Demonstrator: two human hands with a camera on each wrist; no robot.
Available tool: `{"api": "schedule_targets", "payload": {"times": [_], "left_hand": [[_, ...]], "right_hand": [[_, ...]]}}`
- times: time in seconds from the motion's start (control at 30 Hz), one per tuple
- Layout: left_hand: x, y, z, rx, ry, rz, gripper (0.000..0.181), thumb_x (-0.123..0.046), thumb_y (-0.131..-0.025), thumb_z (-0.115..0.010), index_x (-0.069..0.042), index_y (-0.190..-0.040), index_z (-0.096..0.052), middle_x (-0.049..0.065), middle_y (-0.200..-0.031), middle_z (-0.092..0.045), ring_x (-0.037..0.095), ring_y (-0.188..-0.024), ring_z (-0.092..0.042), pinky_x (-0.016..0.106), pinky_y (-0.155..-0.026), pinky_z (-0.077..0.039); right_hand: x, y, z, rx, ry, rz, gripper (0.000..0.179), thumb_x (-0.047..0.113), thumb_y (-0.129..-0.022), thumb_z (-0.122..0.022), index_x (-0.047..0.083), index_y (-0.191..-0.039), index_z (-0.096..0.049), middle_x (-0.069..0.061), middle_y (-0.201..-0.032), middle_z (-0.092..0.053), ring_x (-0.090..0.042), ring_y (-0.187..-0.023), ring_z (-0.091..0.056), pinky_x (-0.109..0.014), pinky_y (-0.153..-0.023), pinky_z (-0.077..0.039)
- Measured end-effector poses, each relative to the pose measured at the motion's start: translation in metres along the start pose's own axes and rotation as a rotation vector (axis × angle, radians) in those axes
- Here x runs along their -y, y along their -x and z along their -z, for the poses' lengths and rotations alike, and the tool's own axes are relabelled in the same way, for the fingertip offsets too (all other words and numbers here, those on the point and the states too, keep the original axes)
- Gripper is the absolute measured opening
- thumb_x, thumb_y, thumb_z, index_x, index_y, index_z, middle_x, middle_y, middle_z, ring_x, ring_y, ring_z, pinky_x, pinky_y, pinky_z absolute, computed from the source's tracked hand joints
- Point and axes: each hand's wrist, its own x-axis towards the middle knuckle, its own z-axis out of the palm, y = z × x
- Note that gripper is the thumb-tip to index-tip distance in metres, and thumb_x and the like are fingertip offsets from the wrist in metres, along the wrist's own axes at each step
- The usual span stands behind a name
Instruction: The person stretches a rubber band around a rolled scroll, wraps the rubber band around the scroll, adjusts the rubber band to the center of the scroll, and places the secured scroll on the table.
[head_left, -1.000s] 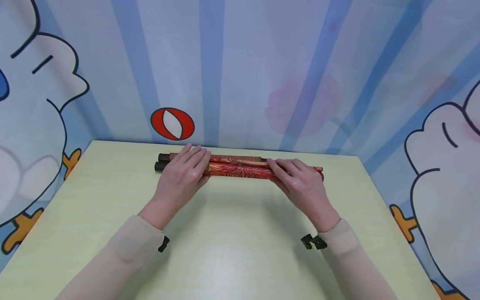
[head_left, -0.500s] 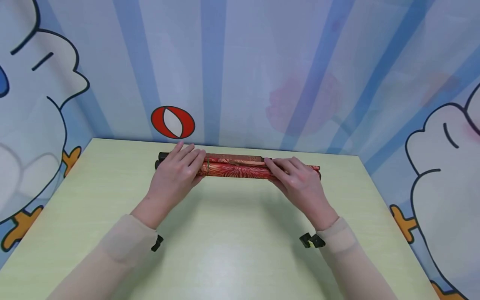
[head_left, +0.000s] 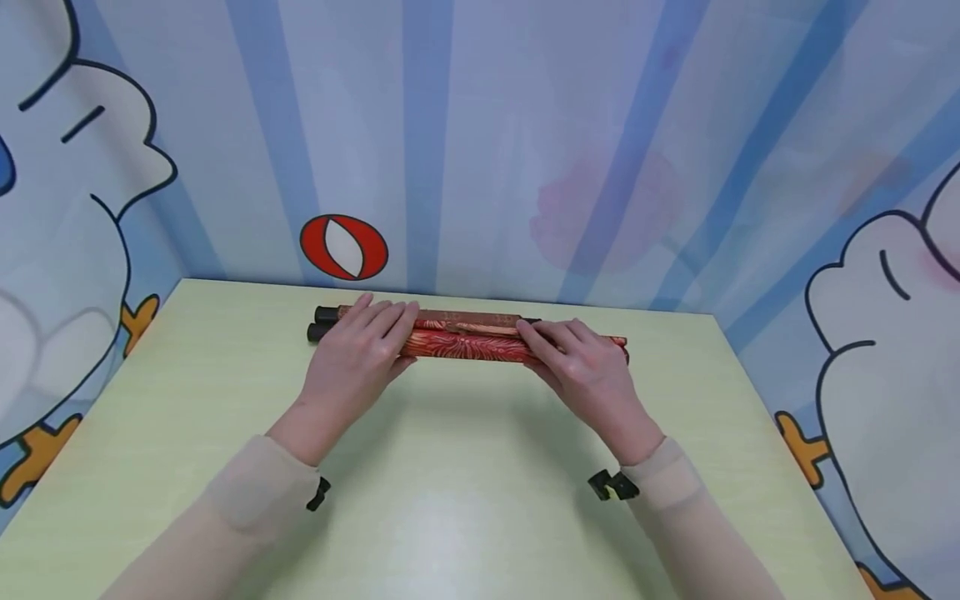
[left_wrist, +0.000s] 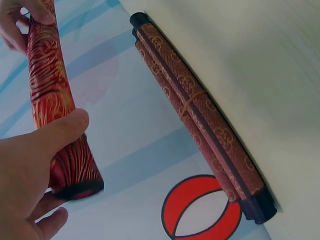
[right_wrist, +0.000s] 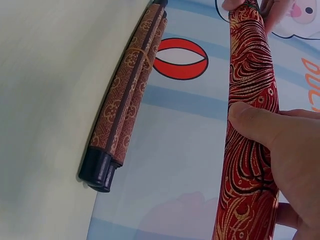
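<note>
A red brocade roll (head_left: 465, 345) with swirling gold and dark lines is held crosswise in both hands. My left hand (head_left: 354, 354) grips it near its left end, thumb on the near side, fingers over the far side; the dark-rimmed end shows in the left wrist view. Toward the other end my right hand (head_left: 581, 362) holds it, the thumb (right_wrist: 252, 122) pressed along the brocade. Behind it, a brown patterned scroll (left_wrist: 200, 115) with black end knobs lies on the table, tied round its middle with a thin cord (left_wrist: 192, 103). The roll partly overlaps it in the head view.
The pale table (head_left: 450, 483) ends at a back edge just beyond the brown scroll. A blue-striped cartoon backdrop (head_left: 495, 150) rises there and along both sides. A red-and-white oval (head_left: 344, 247) is printed on it.
My right hand and the right end of the red roll have shifted slightly left. The left hand slid a little left, and the brown scroll has stayed in place.
</note>
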Motion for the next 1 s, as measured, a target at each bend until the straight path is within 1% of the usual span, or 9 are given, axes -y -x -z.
{"api": "schedule_targets", "payload": {"times": [0.07, 0.17, 0.27, 0.43, 0.6, 0.73, 0.83, 0.93, 1.0], "left_hand": [[0.003, 0.002, 0.002, -0.004, -0.006, 0.013, 0.071, -0.023, -0.078, -0.099, 0.001, -0.138, -0.069, 0.019, -0.127, -0.075, 0.034, -0.119, -0.072, 0.05, -0.118, -0.047], [0.006, 0.003, 0.002, -0.006, -0.011, 0.016, 0.066, -0.018, -0.079, -0.098, 0.003, -0.135, -0.07, 0.019, -0.126, -0.075, 0.034, -0.118, -0.071, 0.049, -0.118, -0.047], [0.005, 0.002, 0.001, -0.019, 0.004, -0.005, 0.062, -0.016, -0.08, -0.097, 0.003, -0.133, -0.071, 0.019, -0.124, -0.075, 0.034, -0.117, -0.072, 0.049, -0.118, -0.047], [-0.001, -0.002, -0.003, -0.069, 0.044, -0.042, 0.062, -0.015, -0.076, -0.1, 0.003, -0.129, -0.074, 0.019, -0.122, -0.076, 0.033, -0.114, -0.073, 0.048, -0.116, -0.049], [-0.005, -0.004, -0.006, -0.088, 0.063, -0.064, 0.062, -0.018, -0.076, -0.099, 0.003, -0.129, -0.074, 0.018, -0.122, -0.076, 0.032, -0.114, -0.074, 0.046, -0.116, -0.049], [0.0, -0.003, -0.002, -0.069, 0.083, -0.047, 0.067, -0.021, -0.075, -0.1, 0.002, -0.131, -0.073, 0.018, -0.124, -0.076, 0.033, -0.116, -0.073, 0.048, -0.116, -0.049], [0.004, -0.002, 0.002, -0.03, 0.084, -0.015, 0.068, -0.022, -0.074, -0.101, 0.001, -0.132, -0.072, 0.017, -0.126, -0.075, 0.033, -0.118, -0.072, 0.049, -0.116, -0.048], [0.006, -0.002, 0.003, 0.01, 0.079, 0.001, 0.064, -0.018, -0.076, -0.1, 0.002, -0.13, -0.072, 0.017, -0.125, -0.075, 0.033, -0.118, -0.071, 0.049, -0.117, -0.047], [0.005, -0.003, 0.002, 0.021, 0.068, -0.007, 0.059, -0.016, -0.078, -0.098, 0.002, -0.128, -0.072, 0.017, -0.122, -0.075, 0.033, -0.117, -0.072, 0.048, -0.117, -0.047]], "right_hand": [[-0.001, 0.001, 0.001, 0.004, -0.003, -0.014, 0.053, 0.019, -0.09, -0.088, 0.011, -0.14, -0.072, -0.01, -0.114, -0.076, -0.028, -0.097, -0.073, -0.04, -0.074, -0.065], [-0.001, 0.002, 0.002, 0.004, -0.011, -0.024, 0.052, 0.018, -0.09, -0.089, 0.011, -0.139, -0.073, -0.01, -0.113, -0.076, -0.028, -0.097, -0.073, -0.041, -0.074, -0.065], [0.0, 0.002, 0.002, 0.002, -0.018, -0.016, 0.054, 0.018, -0.09, -0.089, 0.012, -0.141, -0.072, -0.01, -0.114, -0.076, -0.028, -0.097, -0.073, -0.041, -0.074, -0.065], [0.001, 0.001, 0.004, -0.011, -0.012, -0.008, 0.052, 0.018, -0.092, -0.087, 0.013, -0.141, -0.071, -0.01, -0.113, -0.075, -0.028, -0.097, -0.073, -0.041, -0.075, -0.065], [0.002, 0.002, 0.003, -0.023, -0.007, -0.01, 0.052, 0.016, -0.09, -0.089, 0.012, -0.139, -0.073, -0.011, -0.112, -0.075, -0.028, -0.097, -0.073, -0.041, -0.074, -0.065], [0.002, 0.002, 0.002, -0.015, -0.017, -0.014, 0.053, 0.017, -0.089, -0.089, 0.012, -0.14, -0.072, -0.011, -0.113, -0.075, -0.028, -0.097, -0.073, -0.041, -0.073, -0.065], [0.001, 0.002, 0.001, -0.006, -0.019, -0.018, 0.055, 0.017, -0.089, -0.089, 0.012, -0.141, -0.072, -0.011, -0.113, -0.075, -0.028, -0.097, -0.073, -0.041, -0.073, -0.065], [0.001, 0.002, 0.002, -0.007, -0.019, -0.017, 0.054, 0.018, -0.088, -0.09, 0.012, -0.14, -0.073, -0.011, -0.113, -0.075, -0.028, -0.096, -0.073, -0.041, -0.073, -0.065], [0.002, 0.001, 0.002, -0.008, -0.024, -0.015, 0.054, 0.018, -0.088, -0.09, 0.011, -0.139, -0.073, -0.01, -0.113, -0.076, -0.028, -0.096, -0.074, -0.041, -0.073, -0.065]]}}
